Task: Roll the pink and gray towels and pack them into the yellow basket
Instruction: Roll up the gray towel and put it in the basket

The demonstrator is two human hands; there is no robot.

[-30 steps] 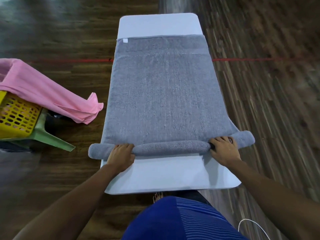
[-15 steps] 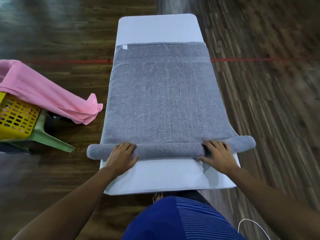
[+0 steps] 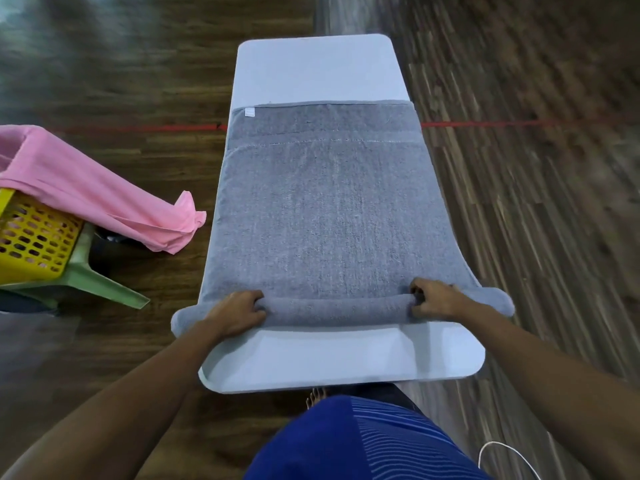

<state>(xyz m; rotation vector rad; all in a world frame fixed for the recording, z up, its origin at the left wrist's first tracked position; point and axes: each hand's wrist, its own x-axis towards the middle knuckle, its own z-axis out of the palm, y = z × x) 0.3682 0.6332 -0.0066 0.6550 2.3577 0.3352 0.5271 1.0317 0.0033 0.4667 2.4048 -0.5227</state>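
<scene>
We see the gray towel [image 3: 325,209] spread lengthwise on a narrow white table [image 3: 339,355], its near end wound into a tight roll [image 3: 332,308] that lies across the table's width. Both ends of the roll stick out past the table's left and right edges. Our left hand [image 3: 235,311] grips the roll toward its left end, fingers curled over the top of it; our right hand [image 3: 434,299] grips it toward the right end the same way. The two hands sit well apart, with a stretch of roll between them. The far end of the towel lies flat, a small white label [image 3: 249,112] at its far left corner, and bare tabletop shows beyond it.

To the left, the pink towel [image 3: 79,188] drapes unrolled over the yellow basket [image 3: 31,237], one end hanging toward the table. The basket rests on a green plastic stool [image 3: 93,278] on the wooden floor [image 3: 536,220]. A red line [image 3: 485,124] crosses the floor behind the table.
</scene>
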